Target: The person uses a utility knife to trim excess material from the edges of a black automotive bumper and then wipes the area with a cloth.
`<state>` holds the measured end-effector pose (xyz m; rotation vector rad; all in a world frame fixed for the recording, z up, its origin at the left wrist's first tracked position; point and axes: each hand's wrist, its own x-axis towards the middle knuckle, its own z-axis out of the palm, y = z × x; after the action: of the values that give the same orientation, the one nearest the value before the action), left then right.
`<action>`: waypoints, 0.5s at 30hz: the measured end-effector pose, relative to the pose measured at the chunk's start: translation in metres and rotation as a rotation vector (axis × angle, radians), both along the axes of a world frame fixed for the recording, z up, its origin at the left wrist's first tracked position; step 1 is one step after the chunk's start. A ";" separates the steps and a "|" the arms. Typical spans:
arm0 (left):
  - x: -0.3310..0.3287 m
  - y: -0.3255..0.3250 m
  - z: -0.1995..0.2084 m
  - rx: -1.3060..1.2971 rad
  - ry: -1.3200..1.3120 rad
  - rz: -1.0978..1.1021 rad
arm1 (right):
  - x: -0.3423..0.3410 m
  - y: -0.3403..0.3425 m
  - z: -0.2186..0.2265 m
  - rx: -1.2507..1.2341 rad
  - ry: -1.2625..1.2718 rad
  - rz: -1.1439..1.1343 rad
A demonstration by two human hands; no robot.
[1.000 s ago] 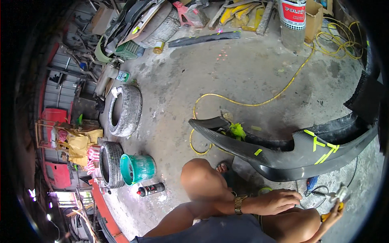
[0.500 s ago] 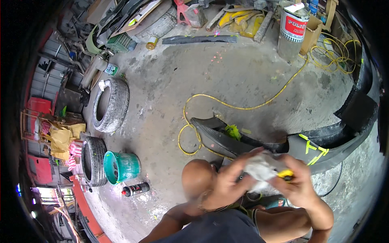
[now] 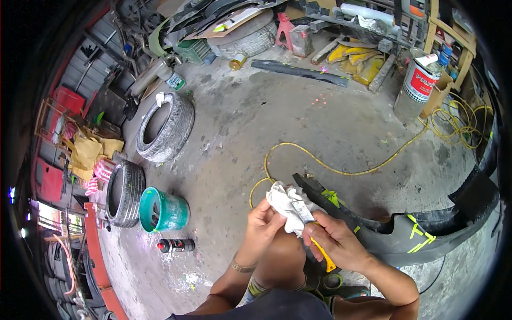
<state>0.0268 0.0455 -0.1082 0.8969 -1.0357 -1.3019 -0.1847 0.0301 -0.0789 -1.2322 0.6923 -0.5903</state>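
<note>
Head view: hands [image 3: 337,242] hold cloth [image 3: 285,200], red-labelled can [image 3: 417,88] beyond.

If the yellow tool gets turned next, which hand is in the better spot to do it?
Probably the right hand: it already grips the yellow-handled tool. The left hand is holding the crumpled white cloth instead.

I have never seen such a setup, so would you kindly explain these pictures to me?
There is no robot, only a person's two bare hands. Every picture comes from one fisheye camera worn on the head, looking down, so straight edges bend. The left hand pinches a bunched white cloth; the right hand grips a yellow-handled tool, its flat end against the cloth. On the concrete floor are a black car bumper with yellow-green tape, a yellow hose, tyres, a teal bucket and a red-capped bottle.
</note>
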 end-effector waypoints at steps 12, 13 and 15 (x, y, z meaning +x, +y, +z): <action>-0.008 0.000 0.001 0.098 0.214 0.211 | 0.040 -0.006 -0.017 -0.123 0.007 -0.035; -0.008 -0.001 0.001 0.097 0.214 0.216 | 0.041 -0.006 -0.016 -0.123 0.006 -0.030; -0.008 -0.003 0.002 0.097 0.182 0.273 | 0.042 -0.006 -0.011 0.062 -0.085 -0.038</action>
<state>0.0191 0.0425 -0.1060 0.9385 -0.6873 -1.1858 -0.1428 0.0238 -0.0903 -1.1321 0.6596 -0.6444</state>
